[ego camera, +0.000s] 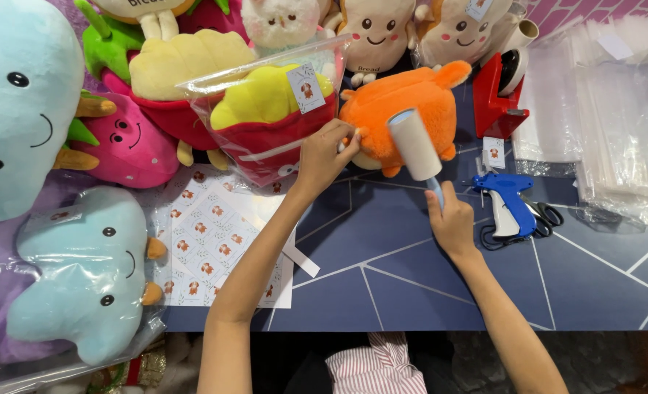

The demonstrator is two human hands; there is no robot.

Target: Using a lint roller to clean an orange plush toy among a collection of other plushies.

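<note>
An orange plush toy [404, 102] lies on the dark blue table [411, 270]. My right hand [452, 222] grips the blue handle of a lint roller [416, 146], whose pale roll rests against the plush's front. My left hand [328, 153] pinches the plush's left edge, right beside a bagged red and yellow plush [273, 117].
A sheet of small stickers [211, 241] lies under my left forearm. A blue tagging gun [510, 201], scissors [546, 213] and a red tape dispenser [499, 91] sit at right, next to stacked clear bags [608, 124]. Several plush toys crowd the left and back.
</note>
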